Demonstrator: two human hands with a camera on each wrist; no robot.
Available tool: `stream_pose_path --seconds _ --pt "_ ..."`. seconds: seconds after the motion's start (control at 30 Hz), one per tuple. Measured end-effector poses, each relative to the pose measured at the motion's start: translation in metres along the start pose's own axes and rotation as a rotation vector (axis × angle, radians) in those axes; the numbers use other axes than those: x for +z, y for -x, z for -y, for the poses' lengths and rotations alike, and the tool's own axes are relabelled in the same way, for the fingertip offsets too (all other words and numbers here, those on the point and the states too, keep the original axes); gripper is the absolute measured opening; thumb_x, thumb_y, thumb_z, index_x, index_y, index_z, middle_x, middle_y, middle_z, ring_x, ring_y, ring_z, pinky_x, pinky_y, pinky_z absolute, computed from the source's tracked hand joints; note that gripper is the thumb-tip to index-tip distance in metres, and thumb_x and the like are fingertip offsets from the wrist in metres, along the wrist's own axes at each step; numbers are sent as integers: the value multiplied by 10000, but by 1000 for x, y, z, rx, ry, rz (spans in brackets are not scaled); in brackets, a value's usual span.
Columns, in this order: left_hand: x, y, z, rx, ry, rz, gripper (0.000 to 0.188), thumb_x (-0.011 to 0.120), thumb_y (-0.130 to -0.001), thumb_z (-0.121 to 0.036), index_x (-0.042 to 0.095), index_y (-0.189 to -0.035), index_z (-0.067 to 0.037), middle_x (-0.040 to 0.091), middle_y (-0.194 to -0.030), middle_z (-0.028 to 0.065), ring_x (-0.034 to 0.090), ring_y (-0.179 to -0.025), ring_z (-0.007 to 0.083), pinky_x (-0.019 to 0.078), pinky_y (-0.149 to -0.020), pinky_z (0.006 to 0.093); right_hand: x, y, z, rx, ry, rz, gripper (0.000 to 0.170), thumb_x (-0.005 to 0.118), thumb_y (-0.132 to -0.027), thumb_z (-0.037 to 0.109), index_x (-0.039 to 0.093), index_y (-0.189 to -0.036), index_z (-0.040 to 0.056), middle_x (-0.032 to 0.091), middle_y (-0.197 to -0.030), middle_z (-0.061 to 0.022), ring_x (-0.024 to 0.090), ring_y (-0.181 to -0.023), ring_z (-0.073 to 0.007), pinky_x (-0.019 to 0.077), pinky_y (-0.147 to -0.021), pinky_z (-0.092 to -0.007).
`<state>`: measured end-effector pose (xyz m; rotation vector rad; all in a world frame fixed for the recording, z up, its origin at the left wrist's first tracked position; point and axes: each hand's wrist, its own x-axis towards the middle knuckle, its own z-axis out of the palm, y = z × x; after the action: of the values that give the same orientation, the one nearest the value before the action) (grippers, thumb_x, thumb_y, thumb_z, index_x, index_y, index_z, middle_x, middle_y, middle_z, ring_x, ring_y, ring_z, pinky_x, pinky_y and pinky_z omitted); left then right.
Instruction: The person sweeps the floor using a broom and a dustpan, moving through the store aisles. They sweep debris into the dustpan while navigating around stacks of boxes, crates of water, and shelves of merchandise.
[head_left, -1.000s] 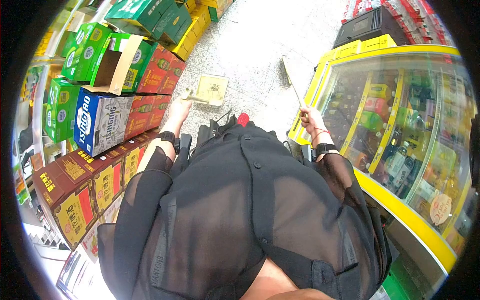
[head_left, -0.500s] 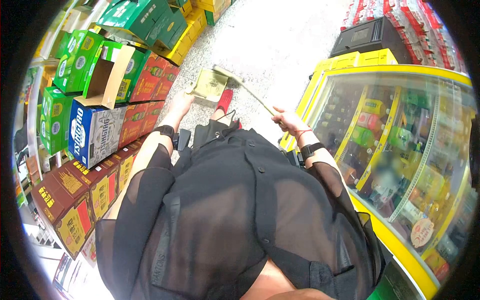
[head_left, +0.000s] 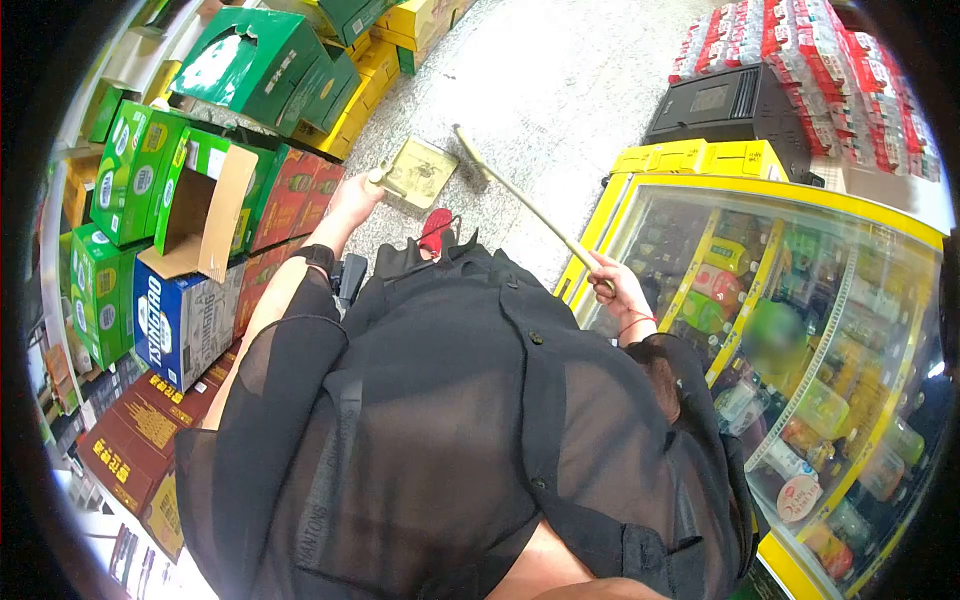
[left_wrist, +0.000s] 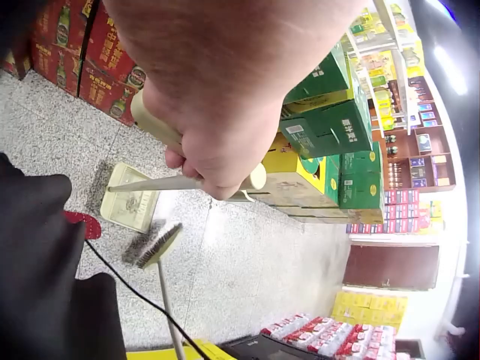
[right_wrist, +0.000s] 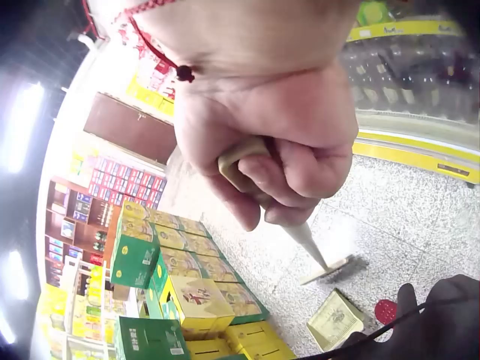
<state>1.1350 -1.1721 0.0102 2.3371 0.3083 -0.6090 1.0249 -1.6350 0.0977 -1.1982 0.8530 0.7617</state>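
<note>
Your left hand (left_wrist: 217, 142): fingers clamped on dustpan (left_wrist: 133, 197) handle | right hand (right_wrist: 270, 135): fingers clamped on broom (right_wrist: 328, 268) handle

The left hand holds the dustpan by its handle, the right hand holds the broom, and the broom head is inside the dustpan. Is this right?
Not quite: the left wrist view shows the broom head outside the dustpan, beside it. The left hand does hold the dustpan's handle, and the right hand the broom.
</note>
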Motion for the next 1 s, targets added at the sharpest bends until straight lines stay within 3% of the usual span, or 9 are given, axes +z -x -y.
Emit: stream_pose_path --seconds 0.17,0.27,0.5,0.53,0.57,0.63,0.67,0.9,1.0 --pt "10 -38 2 59 61 -6 374 580 -739 -319 605 -1007 -59 631 -943 154 598 -926 269 445 -813 355 -2 -30 14 -46 -142 -125 428 495 -781 65 463 -1208 56 472 -661 -8 313 -419 -38 241 -373 -179" --pt "-3 -48 -16 34 8 61 384 588 -729 -320 601 -1004 -52 631 -932 159 601 -914 270 447 -805 354 9 -56 30 -63 -155 -175 60 494 -803 87 467 -854 103 449 -632 -5 311 -410 -48 236 -355 -185" --pt "-13 -65 -30 102 -37 74 365 578 -733 -307 599 -1007 -67 631 -934 154 602 -902 273 451 -792 358 41 -104 49 9 -93 -200 75 541 -773 86 470 -795 97 470 -629 -21 350 -440 -73 251 -365 -199" --pt "-11 -69 -32 112 -23 84 361 577 -735 -304 600 -1009 -69 630 -934 154 601 -903 273 452 -791 360 47 -104 50 34 -81 -237 216 540 -775 72 513 -989 73 468 -631 -18 356 -446 -76 253 -378 -200" --pt "-9 -72 -34 116 -23 86 361 577 -735 -304 600 -1009 -69 630 -934 154 601 -903 273 452 -791 360 51 -101 52 31 -84 -240 216 540 -775 72 513 -989 73 468 -631 -18 356 -446 -76 253 -378 -200" --pt "-8 -70 -48 124 24 78 359 578 -736 -299 599 -1006 -63 630 -924 156 600 -903 275 453 -789 362 56 -92 59 31 65 -221 505 540 -780 58 404 -1267 69 457 -630 -10 358 -452 -74 256 -392 -199" --pt "-9 -70 -57 117 -29 81 360 579 -736 -294 598 -1007 -58 629 -912 158 600 -896 278 453 -786 364 56 -88 65 60 115 -150 670 540 -785 48 238 -1382 70 455 -638 -1 350 -456 -66 256 -397 -199" --pt "10 -96 -91 171 -11 81 359 566 -739 -310 600 -995 -60 626 -905 169 598 -886 297 452 -788 373 40 -96 105 45 280 148 608 558 -770 28 334 -1335 34 468 -641 8 321 -433 -47 243 -387 -208" --pt "18 -114 -101 212 -55 17 351 557 -744 -314 603 -981 -59 624 -901 171 596 -879 304 452 -782 376 20 -109 127 29 417 146 583 558 -768 31 363 -1318 26 476 -638 9 315 -426 -44 245 -394 -209"
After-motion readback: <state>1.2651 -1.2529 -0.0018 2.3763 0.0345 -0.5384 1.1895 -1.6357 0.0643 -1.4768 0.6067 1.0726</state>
